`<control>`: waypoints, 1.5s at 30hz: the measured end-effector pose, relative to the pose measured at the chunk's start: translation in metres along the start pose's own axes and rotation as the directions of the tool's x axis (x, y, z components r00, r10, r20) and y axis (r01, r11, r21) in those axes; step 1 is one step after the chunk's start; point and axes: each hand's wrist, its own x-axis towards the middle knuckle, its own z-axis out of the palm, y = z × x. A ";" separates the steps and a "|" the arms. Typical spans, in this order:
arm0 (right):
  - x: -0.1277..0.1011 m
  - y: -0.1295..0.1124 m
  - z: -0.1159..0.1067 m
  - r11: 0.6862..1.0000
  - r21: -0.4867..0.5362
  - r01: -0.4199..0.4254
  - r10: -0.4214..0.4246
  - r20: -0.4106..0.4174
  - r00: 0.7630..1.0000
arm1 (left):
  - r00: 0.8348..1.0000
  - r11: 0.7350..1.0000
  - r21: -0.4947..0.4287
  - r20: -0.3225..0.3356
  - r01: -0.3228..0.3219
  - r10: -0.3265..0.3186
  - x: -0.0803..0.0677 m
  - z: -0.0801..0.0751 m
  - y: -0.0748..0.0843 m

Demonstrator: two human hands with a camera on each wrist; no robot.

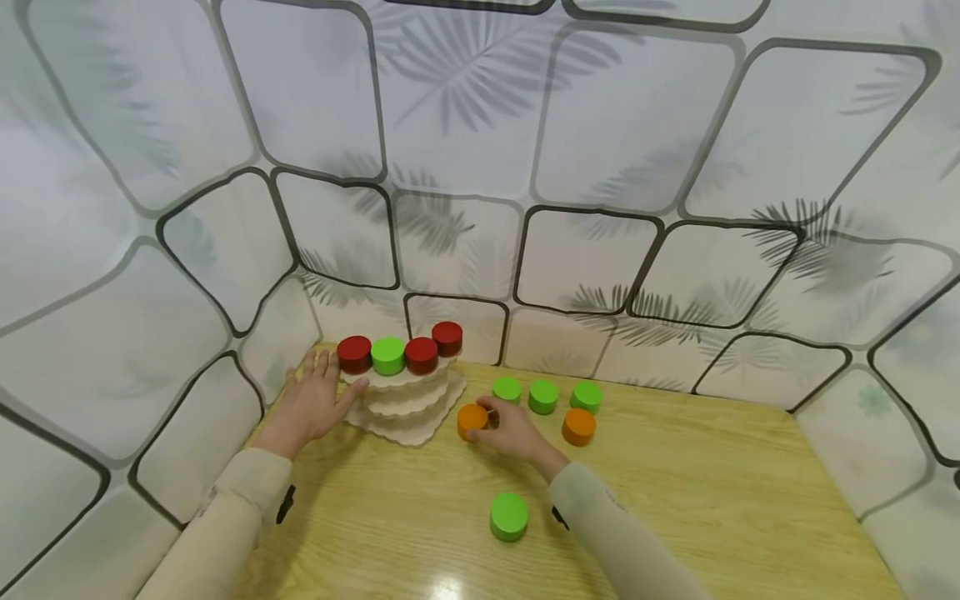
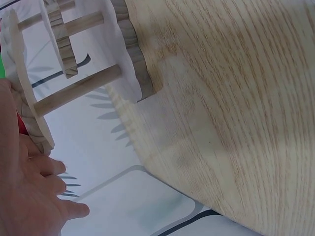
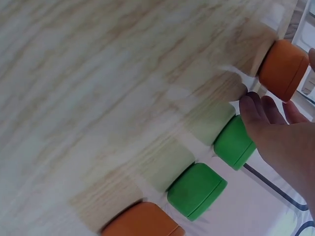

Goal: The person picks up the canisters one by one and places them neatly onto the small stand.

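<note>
My right hand pinches a squat orange cylinder by its sides, with thumb and fingertips around it, close beside a three-tier wooden stand. Scalloped tiers rise in steps on round dowels. My left hand rests against the left end of the top tier, its fingers extended and the thumb toward the front. On the upper part stand a red cylinder, a green cylinder and two more red ones. Just behind my right hand is another green cylinder, partly covered by it.
On the wooden table, two green cylinders and an orange cylinder stand right of my right hand. One more green cylinder sits nearer the front. Patterned walls close off the back and both sides.
</note>
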 end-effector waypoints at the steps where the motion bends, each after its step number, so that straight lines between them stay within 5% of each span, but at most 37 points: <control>1: -0.001 0.000 0.001 1.000 -0.002 -0.001 0.001 -0.005 1.000 | 1.000 1.000 0.001 0.000 -0.001 0.001 0.000 0.000 0.000; 45: -0.001 0.003 0.007 0.999 0.026 -0.038 0.039 -0.034 0.999 | 1.000 1.000 -0.027 0.011 0.002 -0.002 0.001 0.000 -0.002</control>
